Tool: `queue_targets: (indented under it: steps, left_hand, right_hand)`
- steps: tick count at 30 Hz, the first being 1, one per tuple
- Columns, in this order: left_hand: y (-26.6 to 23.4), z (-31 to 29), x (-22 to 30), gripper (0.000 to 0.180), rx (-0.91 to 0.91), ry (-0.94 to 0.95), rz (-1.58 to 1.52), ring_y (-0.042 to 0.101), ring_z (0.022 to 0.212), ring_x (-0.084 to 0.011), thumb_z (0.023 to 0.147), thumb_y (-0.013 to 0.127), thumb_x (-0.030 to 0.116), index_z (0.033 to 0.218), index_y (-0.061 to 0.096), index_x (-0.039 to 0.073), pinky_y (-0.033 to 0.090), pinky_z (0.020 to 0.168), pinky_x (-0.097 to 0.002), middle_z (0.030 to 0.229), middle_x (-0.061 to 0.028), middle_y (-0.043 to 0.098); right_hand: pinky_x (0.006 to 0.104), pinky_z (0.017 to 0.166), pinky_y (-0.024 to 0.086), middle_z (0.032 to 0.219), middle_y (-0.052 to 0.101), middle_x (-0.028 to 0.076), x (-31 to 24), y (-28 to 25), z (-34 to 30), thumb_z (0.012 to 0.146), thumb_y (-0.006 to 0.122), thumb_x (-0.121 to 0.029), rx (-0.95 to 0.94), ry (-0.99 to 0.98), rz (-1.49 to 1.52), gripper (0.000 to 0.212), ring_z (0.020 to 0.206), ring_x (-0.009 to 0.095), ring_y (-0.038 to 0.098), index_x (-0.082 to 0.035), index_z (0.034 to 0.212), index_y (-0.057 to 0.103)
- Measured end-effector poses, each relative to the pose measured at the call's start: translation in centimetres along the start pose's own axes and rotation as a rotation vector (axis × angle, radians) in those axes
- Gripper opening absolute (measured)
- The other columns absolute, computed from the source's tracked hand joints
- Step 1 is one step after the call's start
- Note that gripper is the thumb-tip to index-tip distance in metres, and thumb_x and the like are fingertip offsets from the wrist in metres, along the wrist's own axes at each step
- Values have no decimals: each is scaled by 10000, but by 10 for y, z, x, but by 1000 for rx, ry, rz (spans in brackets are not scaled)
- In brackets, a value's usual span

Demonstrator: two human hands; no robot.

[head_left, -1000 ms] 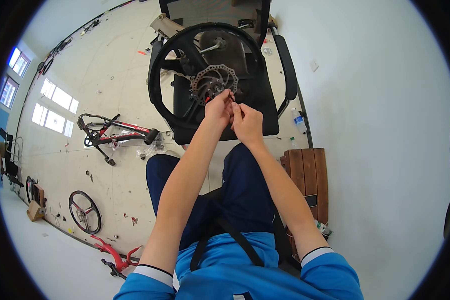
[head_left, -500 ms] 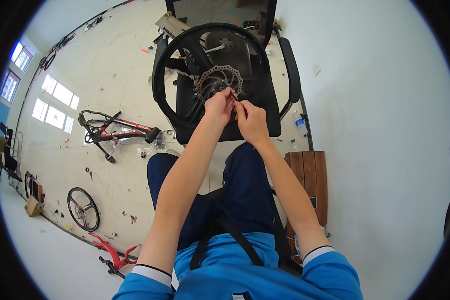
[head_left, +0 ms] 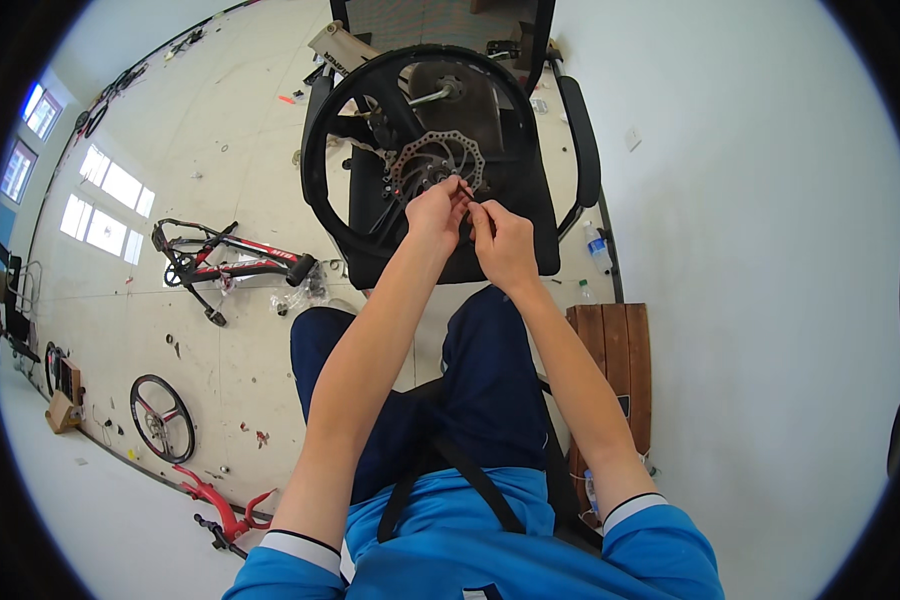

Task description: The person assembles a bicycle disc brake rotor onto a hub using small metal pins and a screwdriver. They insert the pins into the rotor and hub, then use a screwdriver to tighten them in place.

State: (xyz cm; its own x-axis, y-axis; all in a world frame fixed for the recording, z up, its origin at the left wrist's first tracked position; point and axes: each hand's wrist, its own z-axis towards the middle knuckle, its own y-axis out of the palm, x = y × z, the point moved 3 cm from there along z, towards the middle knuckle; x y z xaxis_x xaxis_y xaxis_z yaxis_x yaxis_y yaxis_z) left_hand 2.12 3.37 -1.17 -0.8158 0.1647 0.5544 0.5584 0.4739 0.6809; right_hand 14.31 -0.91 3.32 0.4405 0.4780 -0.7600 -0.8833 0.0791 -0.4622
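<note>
Head view: at upper centre, the left hand (head_left: 436,212) and right hand (head_left: 507,243) are close together, fingertips pinching a thin dark piece (head_left: 468,194) near the brake disc (head_left: 436,151) of a black wheel (head_left: 316,160). Right of centre is a blue-labelled bottle (head_left: 598,250); lower left, a cardboard box (head_left: 62,412), contents too small to tell.
</note>
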Motion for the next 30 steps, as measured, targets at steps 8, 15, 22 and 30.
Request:
queue_targets:
  steps: [8,15,22,30]
  left_hand:
    - [4,-8,2,81,-22,7,-8,632,768,-187,978,611,56,938,652,-2,520,714,-321,852,-76,659]
    - [4,-1,1,81,-32,-7,-19,633,781,-187,978,613,60,947,655,-1,518,731,-321,865,-77,660]
    - [-5,7,7,95,-147,-54,-10,637,793,-170,992,607,60,955,660,-9,537,750,-302,877,-70,660]
    - [4,2,4,87,-92,-52,44,632,827,-109,1002,631,94,1012,643,9,560,764,-225,941,-48,669]
  right_hand:
    - [336,536,456,636,627,126,-7,-3,-2,1008,587,-135,5,-30,-23,229,535,224,608,22,852,648]
    - [371,565,478,701,649,147,-4,-5,3,997,600,-130,-26,-55,-74,200,598,286,637,13,862,637]
    - [452,641,527,796,653,169,-21,-26,26,1006,568,-166,-273,-436,-498,225,738,365,658,2,857,587]
    - [516,604,511,694,643,239,-10,-20,17,1002,578,-210,-53,-116,-344,302,672,436,654,-9,776,588]
